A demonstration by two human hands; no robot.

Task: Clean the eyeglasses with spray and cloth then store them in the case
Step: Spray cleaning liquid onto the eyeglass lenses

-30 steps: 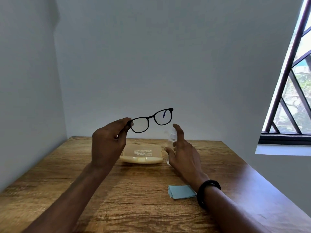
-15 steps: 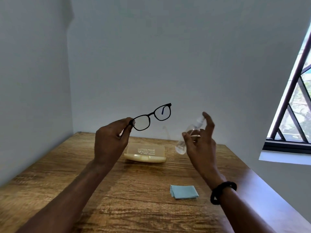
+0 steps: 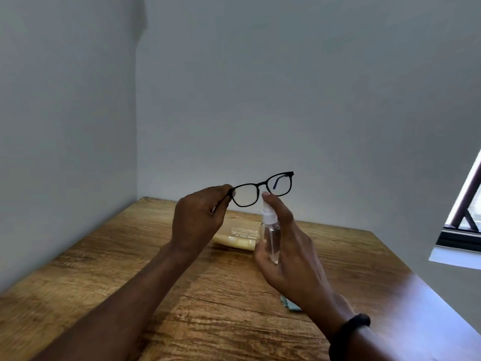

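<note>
Left grip (image 3: 197, 217) tight on eyeglasses (image 3: 260, 184), right grip (image 3: 291, 251) tight round spray bottle (image 3: 270, 238); case (image 3: 235, 237) behind both, cloth (image 3: 289, 305) half behind right forearm (image 3: 320, 300).

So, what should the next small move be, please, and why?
Probably press down to spray: the right hand holds the spray bottle, a finger atop its nozzle, just below the eyeglasses the left hand holds up.

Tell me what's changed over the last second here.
The right hand took the spray bottle off the table and raised it upright close to the eyeglasses, forefinger on the pump. The left hand still holds the eyeglasses up by one end; case and cloth stay on the table.
</note>
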